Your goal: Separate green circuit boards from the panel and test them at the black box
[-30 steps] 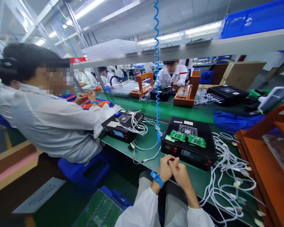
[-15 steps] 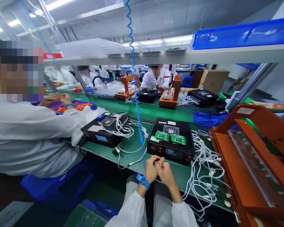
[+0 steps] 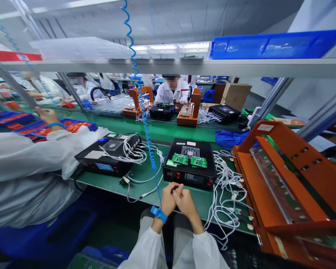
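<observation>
My left hand (image 3: 168, 198) and my right hand (image 3: 186, 202) rest against each other at the front edge of the green-topped bench (image 3: 109, 183). Both are closed, fingers curled and touching, and no object shows in them. A blue wrist strap (image 3: 158, 214) with a coiled blue cord (image 3: 146, 130) circles my left wrist. Just beyond my hands stands a black test box (image 3: 172, 147) with a small display and red buttons. On its top lie green circuit boards in two spots, left (image 3: 180, 159) and right (image 3: 198, 161).
Tangled white cables (image 3: 226, 186) and a large orange fixture (image 3: 268, 186) are on my right. Another black box (image 3: 100, 158) with cables stands left, near a co-worker's sleeve (image 3: 22, 153). A shelf (image 3: 168, 66) with a blue tray (image 3: 268, 45) spans above.
The view has turned somewhat to the right, so everything sits further left in it. My hands stay together at the bench edge. The co-worker's arm at left has shifted a little.
</observation>
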`<state>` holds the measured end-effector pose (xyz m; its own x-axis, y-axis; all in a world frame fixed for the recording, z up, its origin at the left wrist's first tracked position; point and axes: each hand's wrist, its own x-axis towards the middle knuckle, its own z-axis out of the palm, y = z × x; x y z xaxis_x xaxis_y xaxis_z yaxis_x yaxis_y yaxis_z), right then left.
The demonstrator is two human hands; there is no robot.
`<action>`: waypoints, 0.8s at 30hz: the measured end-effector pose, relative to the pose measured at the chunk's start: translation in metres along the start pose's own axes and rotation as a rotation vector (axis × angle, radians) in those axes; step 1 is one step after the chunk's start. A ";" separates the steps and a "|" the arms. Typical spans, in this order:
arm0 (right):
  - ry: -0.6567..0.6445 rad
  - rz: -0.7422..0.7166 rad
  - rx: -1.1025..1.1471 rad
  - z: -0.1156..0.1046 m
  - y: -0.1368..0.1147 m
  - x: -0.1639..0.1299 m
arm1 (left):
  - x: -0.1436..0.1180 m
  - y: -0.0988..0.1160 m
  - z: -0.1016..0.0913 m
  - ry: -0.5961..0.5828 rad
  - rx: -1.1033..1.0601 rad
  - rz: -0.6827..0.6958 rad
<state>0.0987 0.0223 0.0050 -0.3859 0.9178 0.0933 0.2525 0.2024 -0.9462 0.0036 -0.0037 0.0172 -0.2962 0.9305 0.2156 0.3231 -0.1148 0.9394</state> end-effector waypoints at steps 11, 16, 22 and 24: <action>0.011 0.004 0.001 0.000 -0.002 0.000 | 0.000 0.001 0.000 0.001 -0.006 -0.002; 0.014 -0.011 0.004 0.000 -0.002 -0.001 | -0.001 0.002 0.000 -0.001 0.007 0.012; 0.021 -0.002 0.000 0.000 -0.002 -0.002 | -0.001 0.002 0.000 0.002 0.015 0.016; 0.021 0.006 0.003 0.000 -0.002 -0.002 | -0.001 0.002 0.000 0.001 0.019 0.019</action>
<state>0.0989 0.0196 0.0071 -0.3654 0.9261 0.0942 0.2518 0.1958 -0.9478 0.0042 -0.0045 0.0192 -0.2903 0.9279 0.2339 0.3459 -0.1261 0.9298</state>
